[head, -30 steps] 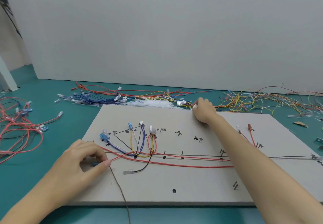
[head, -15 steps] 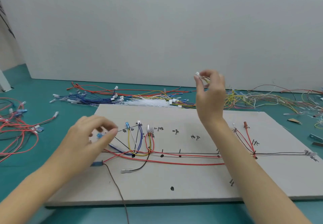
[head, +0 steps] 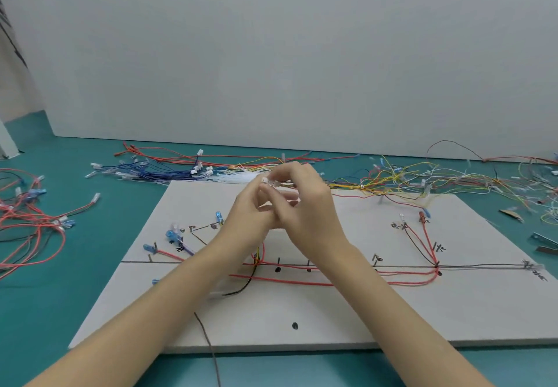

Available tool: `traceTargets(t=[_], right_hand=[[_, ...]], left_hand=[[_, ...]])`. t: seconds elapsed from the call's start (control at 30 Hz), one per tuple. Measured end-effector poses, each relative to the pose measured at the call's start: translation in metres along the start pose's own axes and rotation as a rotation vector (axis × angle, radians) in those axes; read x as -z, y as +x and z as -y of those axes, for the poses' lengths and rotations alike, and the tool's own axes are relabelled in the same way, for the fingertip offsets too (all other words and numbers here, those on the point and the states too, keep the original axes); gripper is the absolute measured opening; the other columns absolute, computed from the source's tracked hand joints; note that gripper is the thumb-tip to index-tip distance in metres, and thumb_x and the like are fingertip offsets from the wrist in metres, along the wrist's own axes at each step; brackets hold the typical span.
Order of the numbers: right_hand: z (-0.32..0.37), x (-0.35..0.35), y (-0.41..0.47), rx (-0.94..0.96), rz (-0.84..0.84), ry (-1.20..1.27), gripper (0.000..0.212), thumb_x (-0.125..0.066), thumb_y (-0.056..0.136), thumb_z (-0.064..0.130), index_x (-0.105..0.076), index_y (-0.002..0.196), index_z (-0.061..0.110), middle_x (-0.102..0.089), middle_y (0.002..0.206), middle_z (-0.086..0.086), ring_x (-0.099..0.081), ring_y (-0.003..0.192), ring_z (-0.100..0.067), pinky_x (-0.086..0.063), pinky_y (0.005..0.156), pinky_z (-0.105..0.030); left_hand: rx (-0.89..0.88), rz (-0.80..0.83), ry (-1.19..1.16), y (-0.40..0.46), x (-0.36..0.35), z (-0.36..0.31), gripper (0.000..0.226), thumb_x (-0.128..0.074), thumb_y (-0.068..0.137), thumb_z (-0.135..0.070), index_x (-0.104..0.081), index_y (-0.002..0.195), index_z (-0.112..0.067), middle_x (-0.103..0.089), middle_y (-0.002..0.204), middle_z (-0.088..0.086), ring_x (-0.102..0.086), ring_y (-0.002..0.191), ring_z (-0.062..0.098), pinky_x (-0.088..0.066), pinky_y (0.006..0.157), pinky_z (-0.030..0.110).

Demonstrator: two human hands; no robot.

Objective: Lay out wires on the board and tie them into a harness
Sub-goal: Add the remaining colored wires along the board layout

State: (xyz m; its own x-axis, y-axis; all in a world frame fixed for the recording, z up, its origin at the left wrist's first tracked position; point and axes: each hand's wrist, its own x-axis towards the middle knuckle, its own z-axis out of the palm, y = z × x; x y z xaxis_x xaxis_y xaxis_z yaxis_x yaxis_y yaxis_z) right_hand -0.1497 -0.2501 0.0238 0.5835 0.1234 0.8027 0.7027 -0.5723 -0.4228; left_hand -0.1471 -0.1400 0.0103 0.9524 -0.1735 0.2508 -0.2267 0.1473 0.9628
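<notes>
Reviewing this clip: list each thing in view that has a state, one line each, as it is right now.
left hand: raised over the board, fingers curled at the white connector.
right hand: raised, pinching the white connector.
white connector: held up between both hands, off the board.
board: flat on the table, red, black and blue wires laid along its marked lines.
loose wires: unsorted behind the board.

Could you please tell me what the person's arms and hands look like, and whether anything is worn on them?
Both forearms are bare up to the frame edge: no sleeves show. The left hand and right hand wear no gloves, and no rings, watch or bracelets are visible. Nails look short and unpainted, though motion blur makes that hard to confirm.
</notes>
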Motion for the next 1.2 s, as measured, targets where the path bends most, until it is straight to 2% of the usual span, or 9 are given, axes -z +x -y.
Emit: traceTargets(t=[0.1, 0.23, 0.33, 0.43, 0.57, 0.73, 1.0, 1.13, 1.2], right_hand=[[0.001, 0.008, -0.003, -0.078, 0.034, 0.1, 0.011, -0.07, 0.083, 0.008, -0.063, 0.092, 0.01, -0.058, 0.087, 0.008, -0.056, 0.085, -0.013, -0.044, 0.076, -0.019], [-0.001, 0.02, 0.007, -0.123, 0.051, 0.173, 0.012, -0.074, 0.08, 0.008, -0.063, 0.084, 0.012, -0.055, 0.091, 0.0, -0.056, 0.086, -0.007, -0.045, 0.075, -0.018], [-0.007, 0.03, 0.007, -0.186, 0.072, 0.193, 0.004, -0.068, 0.083, 0.021, -0.065, 0.085, 0.02, -0.056, 0.093, 0.005, -0.055, 0.097, -0.01, -0.043, 0.079, -0.019], [-0.043, 0.051, 0.011, -0.352, -0.024, -0.001, 0.018, -0.051, 0.086, 0.012, -0.064, 0.097, 0.019, -0.056, 0.1, 0.005, -0.055, 0.096, -0.016, -0.043, 0.082, -0.021], [-0.114, 0.076, 0.01, -0.704, 0.352, -0.458, 0.049, -0.044, 0.088, -0.004, -0.049, 0.134, 0.012, -0.039, 0.135, -0.013, -0.05, 0.112, -0.031, -0.039, 0.092, -0.034], [-0.168, 0.095, 0.004, -0.764, 0.494, -0.572, 0.05, -0.043, 0.092, 0.001, -0.045, 0.141, 0.013, -0.041, 0.142, -0.017, -0.041, 0.129, -0.036, -0.033, 0.108, -0.041], [-0.188, 0.1, 0.012, -0.827, 0.119, -0.353, 0.052, -0.047, 0.082, -0.008, -0.05, 0.132, 0.008, -0.053, 0.125, -0.013, -0.05, 0.118, -0.03, -0.04, 0.099, -0.04], [-0.191, 0.097, 0.005, -0.71, 0.162, -0.426, 0.051, -0.047, 0.082, -0.011, -0.054, 0.129, 0.008, -0.047, 0.129, -0.016, -0.045, 0.122, -0.032, -0.036, 0.103, -0.039], [-0.194, 0.098, 0.001, -0.738, 0.14, -0.425, 0.051, -0.046, 0.084, -0.009, -0.051, 0.132, 0.009, -0.039, 0.134, -0.015, -0.045, 0.121, -0.032, -0.036, 0.1, -0.039]], left_hand=[[0.057, 0.022, -0.128, 0.005, -0.006, 0.001, 0.028, -0.059, 0.068, 0.007, -0.062, 0.096, 0.001, -0.073, 0.084, 0.006, -0.07, 0.077, 0.013, -0.054, 0.06, 0.022], [0.098, -0.027, -0.215, 0.008, -0.024, -0.001, 0.024, -0.052, 0.087, 0.013, -0.065, 0.092, -0.006, -0.073, 0.086, 0.002, -0.069, 0.079, 0.012, -0.053, 0.06, 0.021], [0.13, -0.114, -0.173, 0.009, -0.025, 0.0, 0.014, -0.058, 0.094, -0.011, -0.069, 0.086, -0.012, -0.073, 0.079, 0.0, -0.066, 0.074, 0.012, -0.051, 0.061, 0.019], [0.175, -0.117, -0.073, 0.007, -0.018, 0.0, 0.02, -0.058, 0.095, -0.032, -0.073, 0.093, -0.019, -0.074, 0.081, -0.004, -0.062, 0.071, 0.005, -0.048, 0.064, 0.017], [0.124, -0.118, 0.036, 0.002, -0.015, 0.0, 0.022, -0.055, 0.095, -0.035, -0.075, 0.092, -0.026, -0.067, 0.077, -0.009, -0.055, 0.069, 0.006, -0.045, 0.067, 0.021], [0.088, -0.087, 0.078, -0.004, -0.016, 0.001, 0.023, -0.052, 0.097, -0.03, -0.074, 0.094, -0.023, -0.068, 0.077, -0.005, -0.053, 0.067, 0.007, -0.044, 0.063, 0.018], [0.057, -0.126, 0.088, -0.009, -0.019, 0.007, 0.026, -0.052, 0.097, -0.031, -0.075, 0.089, -0.022, -0.07, 0.073, -0.007, -0.055, 0.066, 0.005, -0.045, 0.061, 0.016], [0.051, -0.141, 0.043, -0.009, -0.02, 0.009, 0.027, -0.05, 0.098, -0.028, -0.074, 0.09, -0.019, -0.071, 0.077, -0.003, -0.057, 0.069, 0.008, -0.047, 0.063, 0.017], [0.045, -0.182, -0.005, -0.008, -0.018, 0.007, 0.029, -0.049, 0.099, -0.028, -0.074, 0.089, -0.017, -0.07, 0.078, -0.002, -0.057, 0.069, 0.009, -0.048, 0.063, 0.018]])
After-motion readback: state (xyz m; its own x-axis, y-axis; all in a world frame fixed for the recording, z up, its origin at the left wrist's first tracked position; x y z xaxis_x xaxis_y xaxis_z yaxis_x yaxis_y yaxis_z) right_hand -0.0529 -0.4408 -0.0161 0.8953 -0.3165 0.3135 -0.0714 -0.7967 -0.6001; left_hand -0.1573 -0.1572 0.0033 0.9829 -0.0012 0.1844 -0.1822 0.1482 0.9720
